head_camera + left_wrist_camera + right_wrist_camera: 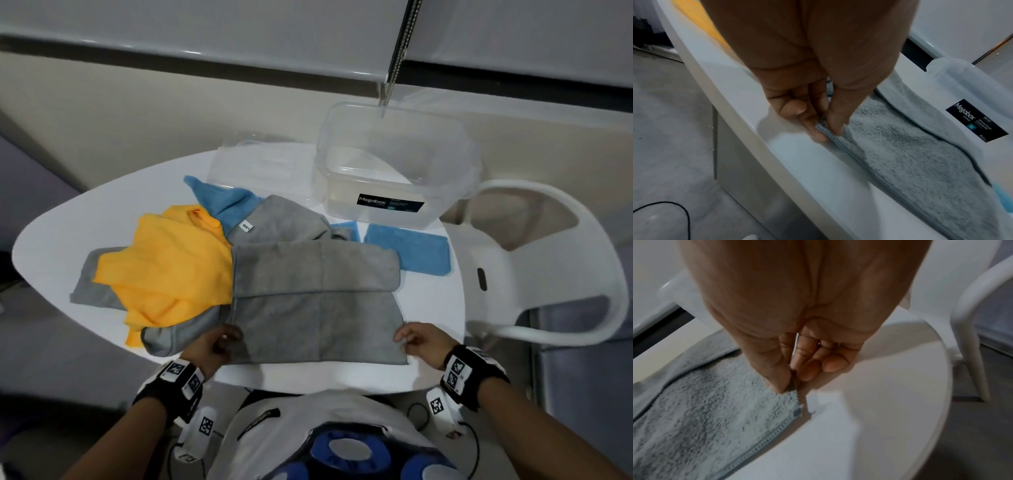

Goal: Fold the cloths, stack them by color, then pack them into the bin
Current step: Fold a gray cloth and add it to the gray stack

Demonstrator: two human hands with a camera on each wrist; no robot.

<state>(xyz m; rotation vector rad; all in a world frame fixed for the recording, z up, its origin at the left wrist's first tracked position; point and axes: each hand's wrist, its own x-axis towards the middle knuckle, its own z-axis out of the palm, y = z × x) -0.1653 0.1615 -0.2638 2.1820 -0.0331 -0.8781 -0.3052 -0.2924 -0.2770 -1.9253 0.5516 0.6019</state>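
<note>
The grey cloth (315,308) is lying flat at the near edge of the white table (61,240), its far part already doubled toward the person. The left hand (214,346) is pinching the near-left corner between thumb and fingers (835,125); the right hand (419,344) is pinching the near-right corner the same way — both clamped on the stitched hem.

Judgement: the next fold is being set up. To do it well, both corners should be lifting together and travelling level, so the near hem is landing square on the far fold line; keeping light tension between the hands should be stopping the terry from sagging in the middle.

Risk — the yellow cloth (164,263) is touching the left side of the grey one and could be getting dragged along.

Outward: a folded blue cloth (407,248) is lying to the right, just in front of the clear bin (394,164), which looks empty. More unfolded grey and blue pieces are sitting behind.
</note>
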